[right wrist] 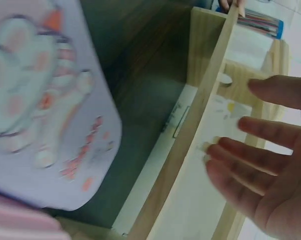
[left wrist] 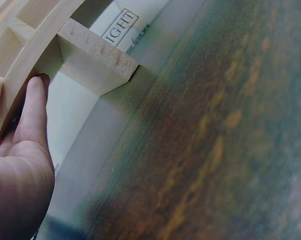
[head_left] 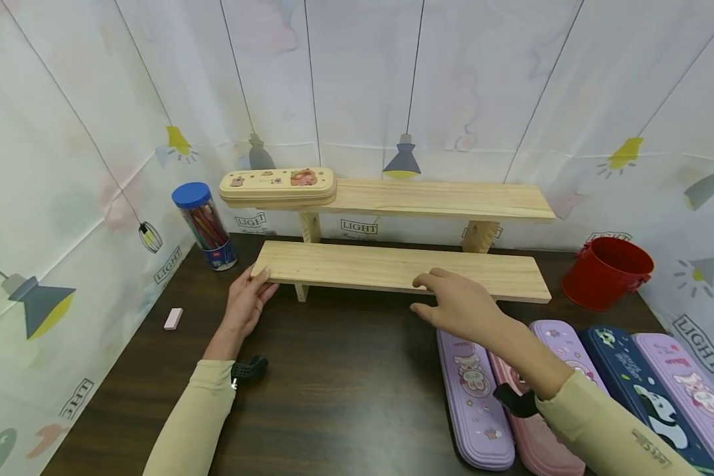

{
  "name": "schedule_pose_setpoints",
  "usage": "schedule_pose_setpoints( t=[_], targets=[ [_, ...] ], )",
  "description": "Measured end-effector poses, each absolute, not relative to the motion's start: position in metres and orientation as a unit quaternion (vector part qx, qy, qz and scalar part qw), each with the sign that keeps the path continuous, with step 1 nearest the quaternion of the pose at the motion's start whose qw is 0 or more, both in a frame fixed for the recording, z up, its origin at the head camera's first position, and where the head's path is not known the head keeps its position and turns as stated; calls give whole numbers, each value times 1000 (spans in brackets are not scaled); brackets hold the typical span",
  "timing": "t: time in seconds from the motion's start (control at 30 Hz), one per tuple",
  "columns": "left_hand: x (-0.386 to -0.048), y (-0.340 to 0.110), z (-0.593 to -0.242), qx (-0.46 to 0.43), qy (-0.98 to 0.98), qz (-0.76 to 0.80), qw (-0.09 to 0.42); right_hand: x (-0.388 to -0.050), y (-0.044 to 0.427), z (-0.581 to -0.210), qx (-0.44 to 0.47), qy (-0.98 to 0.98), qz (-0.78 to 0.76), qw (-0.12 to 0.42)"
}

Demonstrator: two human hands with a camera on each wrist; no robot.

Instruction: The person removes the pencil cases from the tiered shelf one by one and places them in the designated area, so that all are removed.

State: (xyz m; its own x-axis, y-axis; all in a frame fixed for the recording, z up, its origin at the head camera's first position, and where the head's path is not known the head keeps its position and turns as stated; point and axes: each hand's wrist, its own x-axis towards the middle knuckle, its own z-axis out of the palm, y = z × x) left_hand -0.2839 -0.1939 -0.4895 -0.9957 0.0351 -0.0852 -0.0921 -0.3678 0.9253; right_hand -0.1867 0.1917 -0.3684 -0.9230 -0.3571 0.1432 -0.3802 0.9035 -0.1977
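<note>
A two-tier wooden shelf (head_left: 387,263) stands at the back of the dark table. Its lower board's left front corner is pinched in my left hand (head_left: 246,304), thumb on top and fingers underneath, as the left wrist view also shows. My right hand (head_left: 461,307) hovers near the front edge of that board, fingers spread and holding nothing. In the right wrist view the right hand (right wrist: 263,165) is apart from the wood. On the upper board's left end lies a cream pencil case (head_left: 277,185) with printed pictures.
Several pencil cases lie side by side at right, among them a purple one (head_left: 476,396) and a navy panda one (head_left: 648,390). A red bucket (head_left: 607,272) stands behind them. At left are a blue-lidded pencil jar (head_left: 205,225) and a small pale eraser-like block (head_left: 173,318).
</note>
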Motion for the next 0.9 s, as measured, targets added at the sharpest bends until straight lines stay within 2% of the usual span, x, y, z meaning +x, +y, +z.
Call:
schedule_pose_setpoints(
  t=[0.2, 0.67, 0.77, 0.9],
  targets=[
    [-285, -195, -490, -30, 553, 832, 35, -212, 157, -356, 225, -963, 118, 89],
    [-286, -192, -489, -27, 562, 826, 34, -269, 108, -323, 272, -951, 117, 84],
    [-286, -191, -489, -28, 561, 827, 31, -281, 95, -313, 279, -947, 123, 104],
    [-287, -190, -488, -28, 559, 828, 31, -298, 81, -302, 295, -933, 133, 157]
  ],
)
